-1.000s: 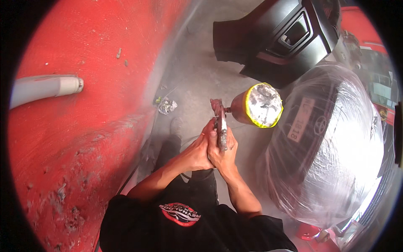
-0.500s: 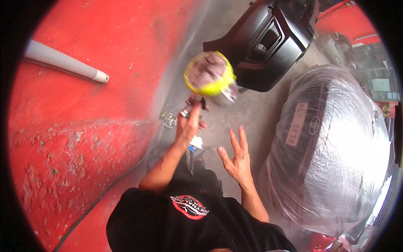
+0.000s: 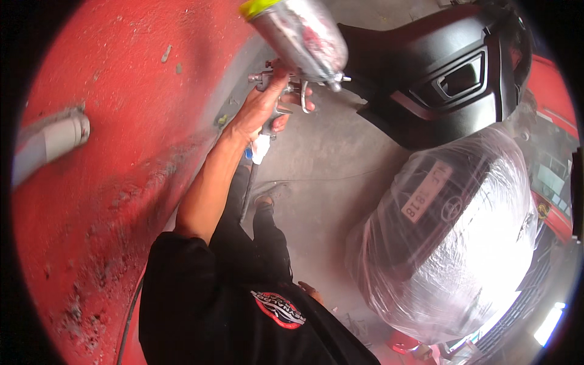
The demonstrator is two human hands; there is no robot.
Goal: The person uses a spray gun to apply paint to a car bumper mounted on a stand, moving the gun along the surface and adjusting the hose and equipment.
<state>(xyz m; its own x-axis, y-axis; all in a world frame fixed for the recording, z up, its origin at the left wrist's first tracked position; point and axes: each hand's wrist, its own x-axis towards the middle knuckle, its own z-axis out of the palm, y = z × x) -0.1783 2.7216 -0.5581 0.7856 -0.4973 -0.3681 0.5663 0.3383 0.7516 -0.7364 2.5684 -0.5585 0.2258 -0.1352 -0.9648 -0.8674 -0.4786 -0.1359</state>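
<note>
My left hand (image 3: 258,112) is wrapped round the grip of a metal spray gun (image 3: 292,82), its fingers curled at the trigger. The gun's large silver cup (image 3: 307,39), streaked with reddish paint and yellow-green at one end, sits tilted above the hand. A white wrap (image 3: 260,149) and a dark hose (image 3: 248,194) hang below the grip. To the right of the gun's tip, apart from it, is a black car bumper (image 3: 395,70) with a framed recess. Only a sliver of my right hand (image 3: 311,293) shows beside my shirt; its fingers are mostly hidden.
A rough red wall (image 3: 121,121) runs along the left, with a grey pipe (image 3: 55,143) on it. At right stands a car under clear plastic film (image 3: 450,243). A thin line (image 3: 340,179) lies across the concrete floor (image 3: 328,207) near my feet.
My left hand has moved the spray gun farther forward, and its cup now shows side-on. My right hand has dropped from spread in mid-view to beside my body. The view has shifted.
</note>
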